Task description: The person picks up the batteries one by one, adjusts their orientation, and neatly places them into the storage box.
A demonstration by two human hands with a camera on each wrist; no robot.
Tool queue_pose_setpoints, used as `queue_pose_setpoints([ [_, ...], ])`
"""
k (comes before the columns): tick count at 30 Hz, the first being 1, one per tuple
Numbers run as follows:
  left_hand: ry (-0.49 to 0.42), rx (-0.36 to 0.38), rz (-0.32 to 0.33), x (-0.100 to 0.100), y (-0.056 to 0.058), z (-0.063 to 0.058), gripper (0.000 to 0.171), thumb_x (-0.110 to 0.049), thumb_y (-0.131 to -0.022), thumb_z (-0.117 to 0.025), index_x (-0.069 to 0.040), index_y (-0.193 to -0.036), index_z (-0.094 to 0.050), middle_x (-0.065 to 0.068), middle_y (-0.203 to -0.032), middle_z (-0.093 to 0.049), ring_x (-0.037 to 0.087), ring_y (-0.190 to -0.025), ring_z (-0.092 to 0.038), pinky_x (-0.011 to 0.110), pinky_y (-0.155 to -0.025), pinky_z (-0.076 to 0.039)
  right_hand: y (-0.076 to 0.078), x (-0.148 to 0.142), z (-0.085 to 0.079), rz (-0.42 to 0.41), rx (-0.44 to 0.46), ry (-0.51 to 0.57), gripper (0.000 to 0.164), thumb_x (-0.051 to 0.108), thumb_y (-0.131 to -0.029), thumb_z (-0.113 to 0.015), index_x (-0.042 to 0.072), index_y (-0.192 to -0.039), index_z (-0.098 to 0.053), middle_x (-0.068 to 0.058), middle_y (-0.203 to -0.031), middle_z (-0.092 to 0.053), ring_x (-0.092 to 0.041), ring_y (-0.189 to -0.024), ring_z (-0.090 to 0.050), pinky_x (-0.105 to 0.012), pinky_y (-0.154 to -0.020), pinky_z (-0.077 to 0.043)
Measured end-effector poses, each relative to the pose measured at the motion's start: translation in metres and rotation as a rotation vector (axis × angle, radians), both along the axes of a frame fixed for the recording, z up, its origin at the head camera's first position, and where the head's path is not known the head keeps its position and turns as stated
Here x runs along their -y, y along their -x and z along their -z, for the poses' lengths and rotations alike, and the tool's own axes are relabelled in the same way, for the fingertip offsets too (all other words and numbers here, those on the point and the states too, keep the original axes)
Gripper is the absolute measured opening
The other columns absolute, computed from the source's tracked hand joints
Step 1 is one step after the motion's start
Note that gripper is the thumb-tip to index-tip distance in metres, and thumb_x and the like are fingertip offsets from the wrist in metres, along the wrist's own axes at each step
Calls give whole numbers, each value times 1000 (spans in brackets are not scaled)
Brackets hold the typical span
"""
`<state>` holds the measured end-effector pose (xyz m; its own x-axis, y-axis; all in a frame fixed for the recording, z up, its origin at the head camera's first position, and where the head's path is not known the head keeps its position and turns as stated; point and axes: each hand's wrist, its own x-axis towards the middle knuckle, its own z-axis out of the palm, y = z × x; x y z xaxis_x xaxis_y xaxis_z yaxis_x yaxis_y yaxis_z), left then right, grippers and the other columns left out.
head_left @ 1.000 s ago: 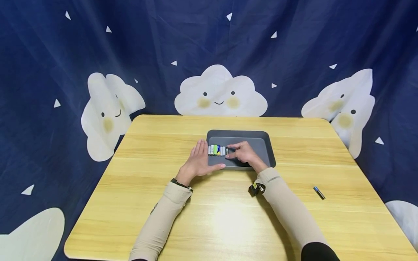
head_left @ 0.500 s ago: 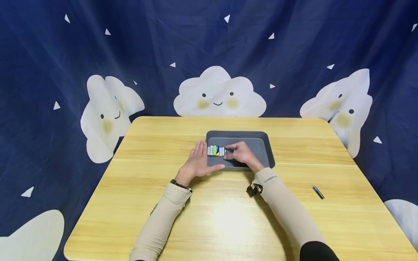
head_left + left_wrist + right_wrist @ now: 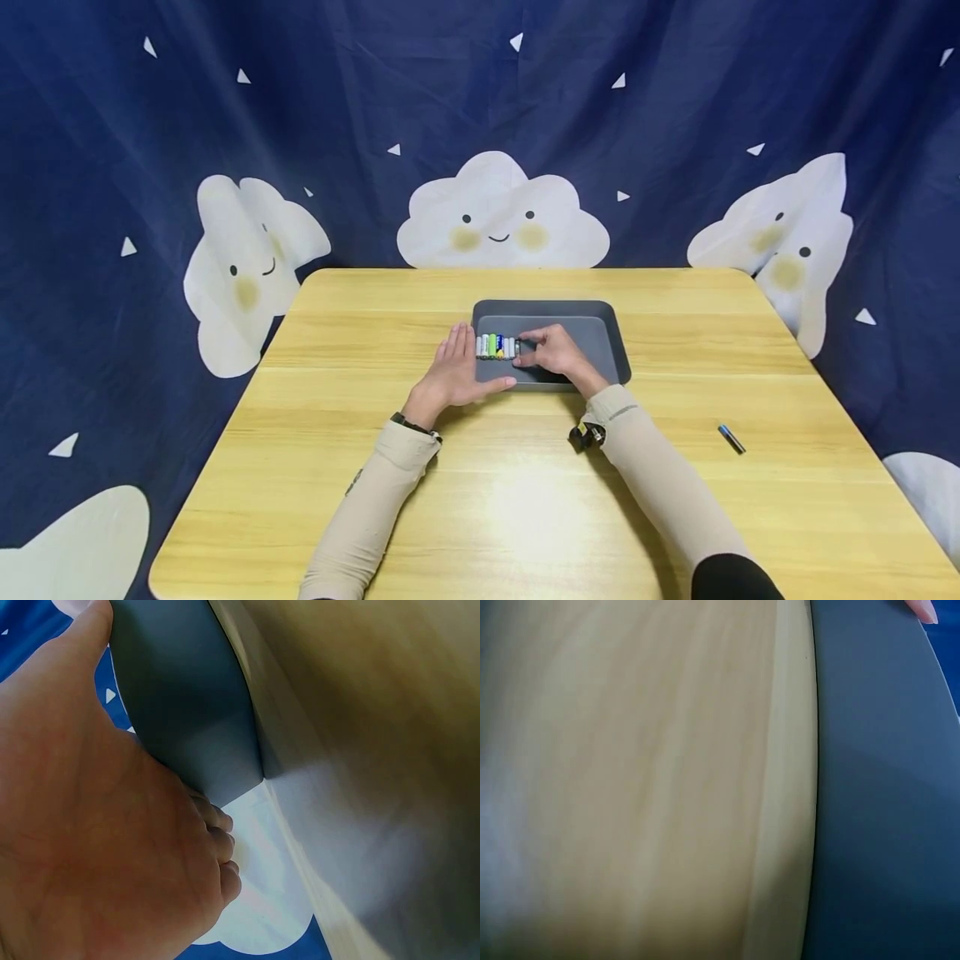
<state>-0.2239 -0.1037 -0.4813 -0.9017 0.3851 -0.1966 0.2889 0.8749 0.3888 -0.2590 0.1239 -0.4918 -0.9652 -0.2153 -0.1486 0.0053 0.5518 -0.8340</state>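
A row of several batteries (image 3: pixel 492 347) in white, green, blue and grey lies side by side along the left of a dark grey tray (image 3: pixel 600 337). My right hand (image 3: pixel 558 352) reaches over the tray's front wall and pinches a dark battery (image 3: pixel 517 348) by its ends, at the right end of the row. My left hand (image 3: pixel 452 367) rests against the tray's left side with straight fingers, its thumb along the front rim. In the left wrist view, the palm (image 3: pixel 112 825) lies beside the tray's outer wall (image 3: pixel 187 697). The right wrist view hides the batteries behind the tray wall (image 3: pixel 877 787).
A small dark cylinder with a blue end (image 3: pixel 732 439) lies on the wooden table (image 3: pixel 360 325), to the right of my right forearm. A blue curtain (image 3: pixel 337 125) with white clouds hangs behind the table.
My right hand has shifted slightly left with the dark battery, closer against the row, then stays there. My left hand keeps its place at the tray's side.
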Motion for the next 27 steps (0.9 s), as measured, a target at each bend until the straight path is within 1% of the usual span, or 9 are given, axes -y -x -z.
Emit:
queue_pose_setpoints([
  [5,-19,-3,-13,2,0,0,128,-85,-87,-48,3,-164,4,22,-174,11,33,-163,11,51,-134,-3,1,-3,-3,-29,-9,-15,63,16,-80,-89,-1,-136,-66,10,-45,-35,-6,-42,-29,-20,-44,-28],
  [7,-37,-6,-19,3,0,1,131,-88,-85,-47,3,-164,4,23,-173,10,34,-163,11,52,-134,-4,1,-4,-5,-33,-16,-29,61,17,-81,-88,0,-135,-67,10,-45,-36,-6,-43,-29,-20,-44,-28],
  [10,-34,-2,-24,4,0,3,134,-92,-83,-44,3,-164,5,23,-173,11,33,-163,13,52,-134,-3,-1,-7,-9,-44,-3,-48,59,19,-83,-87,2,-136,-67,9,-46,-35,-6,-43,-27,-20,-45,-28],
  [15,-42,8,-29,5,-2,2,132,-90,-84,-46,2,-164,5,22,-173,12,33,-163,12,52,-134,-3,-7,-17,-17,-46,7,-63,55,22,-88,-83,4,-136,-67,8,-48,-32,-9,-45,-26,-23,-48,-29],
  [20,-44,0,-22,3,-2,1,128,-84,-87,-51,2,-164,4,21,-174,10,33,-163,11,51,-134,-4,-13,-35,-26,-32,-27,-63,50,24,-91,-80,4,-135,-68,9,-49,-31,-9,-45,-25,-24,-49,-30],
  [23,-21,6,-18,1,1,4,127,-84,-87,-51,0,-165,5,20,-174,11,31,-163,13,50,-134,-3,-19,-49,-33,-29,-62,-62,46,25,-94,-77,3,-134,-68,9,-50,-31,-10,-45,-25,-24,-48,-29],
  [27,-2,19,-13,0,5,10,129,-86,-86,-49,-2,-164,9,18,-174,15,30,-163,15,50,-134,-2,-29,-69,-42,-28,-110,-84,44,28,-99,-71,0,-132,-69,8,-52,-32,-10,-47,-26,-25,-50,-29],
])
